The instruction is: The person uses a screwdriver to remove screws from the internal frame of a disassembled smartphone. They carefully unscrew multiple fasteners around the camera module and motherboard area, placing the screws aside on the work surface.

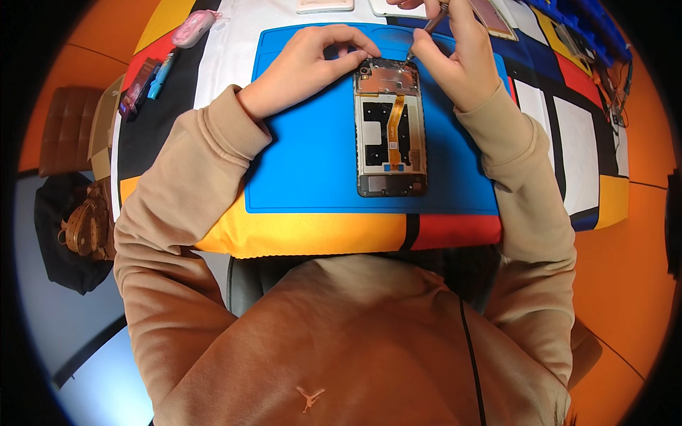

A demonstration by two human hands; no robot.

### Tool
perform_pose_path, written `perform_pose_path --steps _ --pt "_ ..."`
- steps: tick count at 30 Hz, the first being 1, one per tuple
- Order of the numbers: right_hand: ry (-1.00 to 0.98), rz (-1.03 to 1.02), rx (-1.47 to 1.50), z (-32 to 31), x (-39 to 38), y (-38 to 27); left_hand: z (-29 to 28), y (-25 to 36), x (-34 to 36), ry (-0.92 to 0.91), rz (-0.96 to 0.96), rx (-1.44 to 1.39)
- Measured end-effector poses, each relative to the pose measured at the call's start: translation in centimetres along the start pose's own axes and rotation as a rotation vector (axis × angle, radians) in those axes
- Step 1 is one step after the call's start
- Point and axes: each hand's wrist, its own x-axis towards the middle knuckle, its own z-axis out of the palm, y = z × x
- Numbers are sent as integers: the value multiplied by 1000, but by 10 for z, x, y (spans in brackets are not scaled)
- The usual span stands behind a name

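Note:
An opened smartphone [391, 131] lies on a blue work mat [305, 163], its back cover off. A metal shield plate [383, 80] spans its upper part, and an orange flex cable [395, 128] runs down its middle. At the phone's top left corner, the fingertips of my left hand [312, 67] are closed against the edge. My right hand [455, 60] grips a slim screwdriver [430, 25], slanted, with its tip down at the upper right of the shield plate. Whether the tip sits in a screw is too small to tell.
Flat phone-like pieces [323, 6] lie beyond the mat, with a framed panel [494, 18] at the far right. Blue bins [586, 32] and cables [618, 92] stand at the right edge. A pink case [195, 28] and a light-blue pen-like item [161, 74] are at the left.

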Motion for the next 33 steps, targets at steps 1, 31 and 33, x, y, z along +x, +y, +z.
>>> perform_pose_path --steps 1,31,33 --pt "15 1 14 0 0 0 0 0 0 -8 -10 1" --pt "78 -29 5 4 -2 4 -1 2 0 -8 -13 5" --pt "102 -72 33 5 -1 6 -1 2 0 -16 -22 20"
